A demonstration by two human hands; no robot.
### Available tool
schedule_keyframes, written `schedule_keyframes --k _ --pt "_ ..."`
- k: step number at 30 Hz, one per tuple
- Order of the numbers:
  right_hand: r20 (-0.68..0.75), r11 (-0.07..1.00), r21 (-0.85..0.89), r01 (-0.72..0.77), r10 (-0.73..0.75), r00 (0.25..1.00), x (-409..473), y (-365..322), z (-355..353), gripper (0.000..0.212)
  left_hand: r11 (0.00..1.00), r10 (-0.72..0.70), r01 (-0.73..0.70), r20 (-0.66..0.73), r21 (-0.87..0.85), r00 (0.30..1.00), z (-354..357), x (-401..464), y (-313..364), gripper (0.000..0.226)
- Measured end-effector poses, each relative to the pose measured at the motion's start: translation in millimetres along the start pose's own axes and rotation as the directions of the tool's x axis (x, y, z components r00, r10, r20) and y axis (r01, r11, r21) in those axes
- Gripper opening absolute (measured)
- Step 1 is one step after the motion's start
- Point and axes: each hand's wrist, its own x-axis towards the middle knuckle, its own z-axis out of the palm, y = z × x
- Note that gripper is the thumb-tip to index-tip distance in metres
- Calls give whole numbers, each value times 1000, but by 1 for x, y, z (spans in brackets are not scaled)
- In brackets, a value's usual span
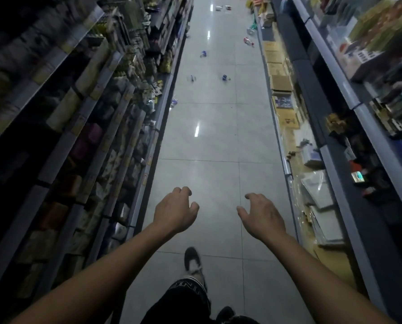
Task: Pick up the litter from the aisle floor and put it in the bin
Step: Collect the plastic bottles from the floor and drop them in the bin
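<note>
Litter lies scattered far ahead on the grey tiled aisle floor point(214, 174). A clear plastic bottle point(173, 102) lies by the left shelf base. Further on lie a blue can point(224, 77), a dark flat piece point(191, 78), a second blue can point(203, 53) and a red and white bottle point(248, 41). More pieces point(219, 8) show at the far end. My left hand point(174, 210) and my right hand point(263, 216) hang out in front of me above the floor, fingers loosely curled, holding nothing. No bin is in view.
Tall stocked shelves line both sides: the left shelving point(97, 127) and the right shelving point(349, 127), with cardboard boxes point(280, 83) low on the right. My shoe point(191, 258) and dark shorts point(183, 298) show below.
</note>
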Motion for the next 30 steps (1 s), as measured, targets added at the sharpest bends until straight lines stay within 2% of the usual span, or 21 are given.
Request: schedule_keyframes --k 8,15,25,30 --pt "19 998 -48 41 -40 999 137 -66 -16 52 999 -44 43 -7 -30 999 -36 130 -44 47" --pt "15 998 -61 -6 7 1000 226 -101 -33 51 1000 16 -16 6 -26 1000 -70 249 -61 46" --pt "-53 993 -44 -106 104 993 332 -84 -84 52 992 125 -126 76 4 989 -85 389 -16 45" --pt "-81 995 -28 -94 91 993 403 -58 -116 53 986 158 -162 91 35 983 -83 467 30 45"
